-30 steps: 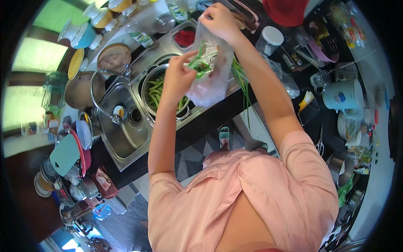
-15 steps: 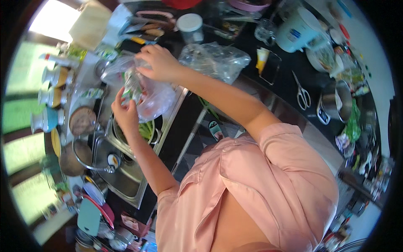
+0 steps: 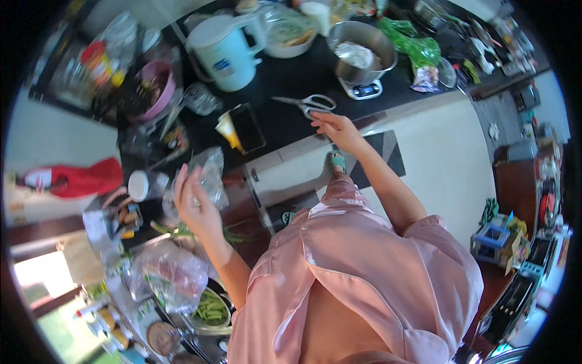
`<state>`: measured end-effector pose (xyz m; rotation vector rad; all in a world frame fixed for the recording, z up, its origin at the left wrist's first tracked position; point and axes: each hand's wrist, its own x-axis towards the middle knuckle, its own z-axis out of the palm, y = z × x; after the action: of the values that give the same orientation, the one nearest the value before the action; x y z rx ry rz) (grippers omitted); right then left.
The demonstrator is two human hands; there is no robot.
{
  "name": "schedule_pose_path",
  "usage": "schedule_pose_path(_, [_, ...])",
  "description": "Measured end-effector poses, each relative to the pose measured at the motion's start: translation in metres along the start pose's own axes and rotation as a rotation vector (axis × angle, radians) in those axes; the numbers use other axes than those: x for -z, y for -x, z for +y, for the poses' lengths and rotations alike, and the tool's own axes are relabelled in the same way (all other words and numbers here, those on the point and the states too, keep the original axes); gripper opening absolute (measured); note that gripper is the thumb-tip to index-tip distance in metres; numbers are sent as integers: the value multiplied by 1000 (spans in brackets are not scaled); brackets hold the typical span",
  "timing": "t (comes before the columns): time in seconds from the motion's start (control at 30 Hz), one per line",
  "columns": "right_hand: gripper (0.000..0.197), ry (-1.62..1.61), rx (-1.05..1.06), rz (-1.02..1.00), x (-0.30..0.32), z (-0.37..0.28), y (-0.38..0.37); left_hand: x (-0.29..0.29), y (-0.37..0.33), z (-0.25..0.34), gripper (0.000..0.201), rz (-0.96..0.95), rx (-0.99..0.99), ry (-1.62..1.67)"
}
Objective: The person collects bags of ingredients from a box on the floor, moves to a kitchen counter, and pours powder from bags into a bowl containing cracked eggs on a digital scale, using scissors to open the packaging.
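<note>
- The left hand (image 3: 199, 205) is empty, its fingers spread in front of a crumpled clear bag (image 3: 213, 173).
- The right hand (image 3: 339, 132) has its fingertips at the handles of the scissors (image 3: 302, 103); whether they pinch or merely overlap them, I cannot tell.
- The scissors lie on the black counter (image 3: 285, 124), near its front edge, blades pointing left.
- A careless nudge from those fingertips could push the scissors off that edge, toward the sandalled foot (image 3: 337, 161) below.
- The filled plastic bag (image 3: 173, 273), beside the pot of green pods (image 3: 212, 308), might slump, being soft.
- The fingertips partly hide the scissors' handles; film and glare blur the filled bag's contents, and the left hand covers part of the clear bag.
</note>
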<state>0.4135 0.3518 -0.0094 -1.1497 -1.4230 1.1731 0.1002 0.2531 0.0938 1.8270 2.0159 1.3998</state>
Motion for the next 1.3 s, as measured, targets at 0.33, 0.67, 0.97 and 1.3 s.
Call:
schedule_pose_path(0.33, [52, 762, -328, 892, 412, 112, -28, -218, -46, 150, 25, -302, -125, 355])
schedule_pose_path(0.67, [39, 282, -689, 685, 492, 146, -61, -470, 4, 304, 28, -1408, 78, 784])
schedule_pose_path(0.97, [9, -196, -366, 636, 450, 90, 17, -615, 47, 296, 52, -1226, 280, 614])
schedule_pose_path(1.3, [43, -305, 86, 397, 440, -81, -5, -454, -38, 365, 29, -1030, 369, 1230])
